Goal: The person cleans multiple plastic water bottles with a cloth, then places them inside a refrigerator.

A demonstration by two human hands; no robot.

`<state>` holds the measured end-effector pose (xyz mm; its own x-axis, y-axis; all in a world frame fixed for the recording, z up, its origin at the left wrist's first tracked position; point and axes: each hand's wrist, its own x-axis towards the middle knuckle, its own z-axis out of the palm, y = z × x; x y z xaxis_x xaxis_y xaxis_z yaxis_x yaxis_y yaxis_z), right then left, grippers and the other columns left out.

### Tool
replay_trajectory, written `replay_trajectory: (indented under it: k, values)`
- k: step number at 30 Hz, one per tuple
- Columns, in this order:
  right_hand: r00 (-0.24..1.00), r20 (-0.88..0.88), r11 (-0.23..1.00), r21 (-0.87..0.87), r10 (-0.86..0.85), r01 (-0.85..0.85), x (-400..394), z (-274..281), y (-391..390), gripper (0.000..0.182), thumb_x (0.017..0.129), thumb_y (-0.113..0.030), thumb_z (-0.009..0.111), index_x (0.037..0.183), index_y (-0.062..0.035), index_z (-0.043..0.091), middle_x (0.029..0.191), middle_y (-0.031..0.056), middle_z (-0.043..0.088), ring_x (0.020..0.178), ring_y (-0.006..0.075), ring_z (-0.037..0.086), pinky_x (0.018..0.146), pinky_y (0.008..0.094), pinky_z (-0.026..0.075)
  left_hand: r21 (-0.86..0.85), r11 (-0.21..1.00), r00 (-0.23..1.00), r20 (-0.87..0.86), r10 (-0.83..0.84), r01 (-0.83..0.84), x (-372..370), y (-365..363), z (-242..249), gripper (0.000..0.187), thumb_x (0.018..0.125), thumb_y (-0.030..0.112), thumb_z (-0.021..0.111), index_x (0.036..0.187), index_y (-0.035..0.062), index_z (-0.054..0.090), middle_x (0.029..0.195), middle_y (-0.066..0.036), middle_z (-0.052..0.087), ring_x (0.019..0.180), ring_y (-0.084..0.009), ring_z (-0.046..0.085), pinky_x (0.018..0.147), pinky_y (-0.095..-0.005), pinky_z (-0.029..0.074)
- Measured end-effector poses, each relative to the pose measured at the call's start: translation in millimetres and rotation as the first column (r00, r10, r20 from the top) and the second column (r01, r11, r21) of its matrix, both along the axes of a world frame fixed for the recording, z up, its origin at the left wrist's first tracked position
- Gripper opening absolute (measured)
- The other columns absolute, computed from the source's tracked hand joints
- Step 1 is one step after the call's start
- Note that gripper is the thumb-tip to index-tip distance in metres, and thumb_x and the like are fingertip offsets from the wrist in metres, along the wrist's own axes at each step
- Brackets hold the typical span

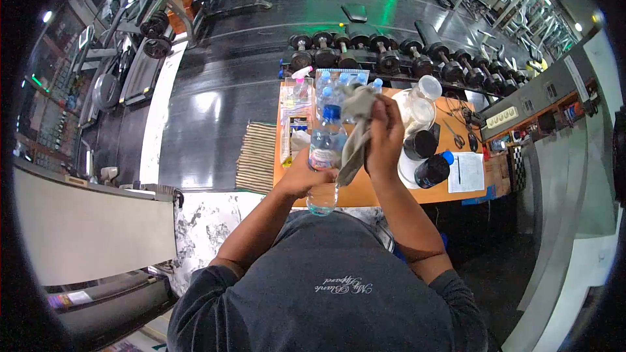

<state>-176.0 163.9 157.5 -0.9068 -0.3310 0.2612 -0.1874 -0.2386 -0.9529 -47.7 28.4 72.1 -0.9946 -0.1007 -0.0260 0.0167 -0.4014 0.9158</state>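
— What is in the middle?

— A water bottle [324, 156] with a blue cap. It is up off the wooden table [372, 192], held at the near edge, just above it.

— Who holds it?

— The left hand [306, 175] is closed around the bottle's lower half. The right hand [385, 137] is closed on a gray cloth [357, 133], and the cloth touches the right side of the bottle.

— What is close by?

— Just past the bottle, farther away, more bottles [345, 85] with blue caps stand in a pack. To the right sit two black jars [427, 156] and a clear jar [424, 94] with a white lid. A white paper [466, 173] lies at the right end of the table.

— And far away?

— A row of dumbbells [391, 55] sits on the dark floor behind the table. On the left of the table lies a striped mat [256, 156].
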Motion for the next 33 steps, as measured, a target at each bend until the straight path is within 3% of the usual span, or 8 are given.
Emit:
replay_trajectory:
  k: [2, 4, 7, 10, 17, 23, 27, 33]
  values:
    - [0.963, 0.216, 0.932, -0.355, 0.161, -0.076, -17, -21, 6, 0.033, 0.109, -0.031, 0.056, 0.128, -0.0039, 0.06, 0.117, 0.0053, 0.064, 0.102, 0.0142, 0.061, 0.091, 0.0303, 0.051, 0.21, 0.976, 0.995, 0.063, -0.072, 0.058, 1, -10, -12, 0.067, 0.082, 0.034, 0.086, 0.132, 0.0022, 0.055, 0.112, -0.015, 0.07, 0.094, -0.0257, 0.072, 0.087, -0.0422, 0.058]
    - [0.944, 0.274, 0.918, -0.39, 0.186, -0.067, -6, 2, 8, 0.041, 0.104, -0.034, 0.063, 0.13, -0.003, 0.058, 0.124, 0.0064, 0.06, 0.11, 0.0182, 0.061, 0.098, 0.0329, 0.05, 0.312, 0.95, 0.999, 0.038, 0.023, -0.033, -1, -1, -2, 0.071, 0.098, 0.063, 0.059, 0.135, 0.0026, 0.054, 0.11, -0.018, 0.07, 0.087, -0.0311, 0.074, 0.079, -0.046, 0.062]
    - [0.879, -0.433, 0.977, 0.152, 0.199, -0.147, -9, 5, 5, 0.043, 0.098, -0.032, 0.072, 0.127, -0.0035, 0.061, 0.127, 0.0082, 0.059, 0.116, 0.0233, 0.06, 0.103, 0.0364, 0.049, 0.391, 0.911, 0.982, 0.177, 0.067, -0.132, -13, -3, 4, 0.086, 0.103, 0.076, 0.02, 0.145, 0.007, 0.048, 0.117, -0.016, 0.069, 0.091, -0.0306, 0.075, 0.076, -0.0463, 0.064]
    - [0.596, -0.711, 0.905, 0.419, 0.374, -0.069, -1, 17, 5, 0.039, 0.086, -0.031, 0.085, 0.116, -0.01, 0.07, 0.121, 0.0142, 0.06, 0.108, 0.0302, 0.065, 0.089, 0.042, 0.055, 0.186, 0.97, 0.986, 0.083, 0.145, -0.158, -15, 5, 18, 0.082, 0.104, 0.073, 0.022, 0.146, 0.0082, 0.048, 0.117, -0.016, 0.069, 0.09, -0.0297, 0.075, 0.075, -0.0448, 0.064]
    - [0.763, -0.633, 0.908, 0.384, 0.13, 0.164, -13, 9, -14, 0.03, 0.087, -0.015, 0.082, 0.115, -0.0102, 0.075, 0.107, 0.01, 0.066, 0.1, 0.0285, 0.067, 0.084, 0.0394, 0.055, 0.204, 0.973, 0.963, 0.267, 0.049, -0.106, -13, 6, 6, 0.075, 0.109, 0.064, 0.021, 0.136, 0.0029, 0.055, 0.101, -0.019, 0.073, 0.081, -0.0308, 0.075, 0.075, -0.0428, 0.062]
    - [0.509, -0.756, 0.865, 0.5, 0.411, 0.045, 22, -2, 5, 0.038, 0.081, -0.025, 0.085, 0.117, -0.0185, 0.076, 0.109, 0.0052, 0.063, 0.096, 0.0274, 0.065, 0.082, 0.041, 0.054, -0.211, 0.959, 0.963, 0.152, 0.224, -0.19, -8, -5, -5, 0.057, 0.111, 0.051, 0.033, 0.139, 0.0035, 0.052, 0.115, -0.014, 0.069, 0.1, -0.0228, 0.072, 0.079, -0.0372, 0.062]
    - [0.606, -0.743, 0.888, 0.442, 0.285, 0.125, 3, -3, 5, 0.029, 0.084, -0.029, 0.084, 0.106, -0.0123, 0.076, 0.105, 0.0057, 0.061, 0.092, 0.0281, 0.063, 0.08, 0.0414, 0.052, 0.085, 0.978, 0.917, 0.37, 0.149, -0.193, -4, 4, 18, 0.061, 0.107, 0.046, 0.035, 0.147, 0.0013, 0.046, 0.122, -0.018, 0.068, 0.106, -0.0291, 0.072, 0.089, -0.0418, 0.06]
    - [0.615, -0.761, 0.875, 0.426, 0.208, 0.231, 8, 15, -15, 0.026, 0.086, -0.027, 0.082, 0.103, -0.0088, 0.075, 0.094, 0.0063, 0.06, 0.084, 0.0295, 0.061, 0.075, 0.0424, 0.05, -0.017, 0.981, 0.928, 0.321, 0.19, -0.195, -5, 14, 41, 0.071, 0.108, 0.061, 0.033, 0.142, 0.0018, 0.052, 0.12, -0.015, 0.068, 0.106, -0.0256, 0.07, 0.086, -0.0393, 0.058]
